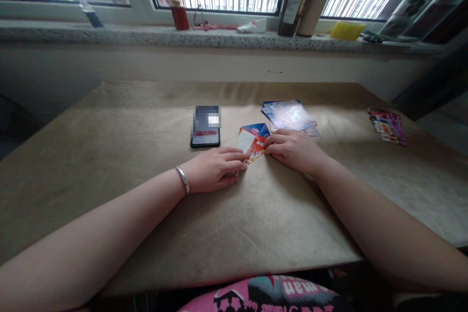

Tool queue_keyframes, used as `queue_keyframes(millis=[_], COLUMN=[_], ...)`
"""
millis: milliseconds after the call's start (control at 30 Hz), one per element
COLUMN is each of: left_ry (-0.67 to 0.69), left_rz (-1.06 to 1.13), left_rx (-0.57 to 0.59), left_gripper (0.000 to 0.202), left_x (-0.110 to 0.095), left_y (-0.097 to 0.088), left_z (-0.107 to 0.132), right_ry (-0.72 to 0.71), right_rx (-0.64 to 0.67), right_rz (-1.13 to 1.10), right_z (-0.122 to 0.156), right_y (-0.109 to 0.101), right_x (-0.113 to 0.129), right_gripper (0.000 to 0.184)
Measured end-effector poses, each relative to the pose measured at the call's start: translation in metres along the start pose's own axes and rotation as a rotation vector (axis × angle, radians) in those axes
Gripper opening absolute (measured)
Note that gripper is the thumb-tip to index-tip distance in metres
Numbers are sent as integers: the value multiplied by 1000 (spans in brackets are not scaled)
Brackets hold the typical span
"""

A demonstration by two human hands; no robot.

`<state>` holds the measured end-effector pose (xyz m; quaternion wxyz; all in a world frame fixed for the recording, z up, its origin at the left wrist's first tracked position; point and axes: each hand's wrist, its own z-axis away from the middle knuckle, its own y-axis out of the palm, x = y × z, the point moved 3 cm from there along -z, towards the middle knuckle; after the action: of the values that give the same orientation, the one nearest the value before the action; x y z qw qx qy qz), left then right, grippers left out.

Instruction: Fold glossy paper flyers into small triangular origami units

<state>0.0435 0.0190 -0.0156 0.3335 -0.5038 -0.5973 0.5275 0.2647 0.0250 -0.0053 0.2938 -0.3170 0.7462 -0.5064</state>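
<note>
A colourful printed paper [256,146], folded, lies on the table between my two hands. Orange, blue and white parts of it show. My left hand [219,168], with a silver bangle at the wrist, rests on the paper's lower left edge, its fingers stretched out and lying flat. At the paper's right edge, the fingers of my right hand [292,150] are bent and pressed together on it. The fingertips partly cover both edges. Just behind the right hand is a stack of bluish printed sheets [288,114].
A dark phone [205,126], partly pixelated, lies behind my left hand. More printed leaflets [388,126] are at the table's right side. On the stone windowsill [139,36] stand a red container [180,15], a dark lidded jar [292,9] and a yellow item [348,30].
</note>
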Motion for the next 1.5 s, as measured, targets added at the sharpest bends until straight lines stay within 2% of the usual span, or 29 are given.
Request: queue_keyframes(millis=[833,1067,1500], left_ry=[9,1,-7], left_rz=[213,296,310], left_rx=[-29,-52,-65], left_gripper=[11,8,12], left_x=[3,5,8], left_y=[-5,-3,-4], left_z=[2,3,5], right_ry=[133,205,263], right_rx=[103,125,133], right_rz=[103,105,81], right_z=[7,13,14], right_y=[-6,-3,-1], right_x=[-10,-20,-20], right_gripper=[22,22,25])
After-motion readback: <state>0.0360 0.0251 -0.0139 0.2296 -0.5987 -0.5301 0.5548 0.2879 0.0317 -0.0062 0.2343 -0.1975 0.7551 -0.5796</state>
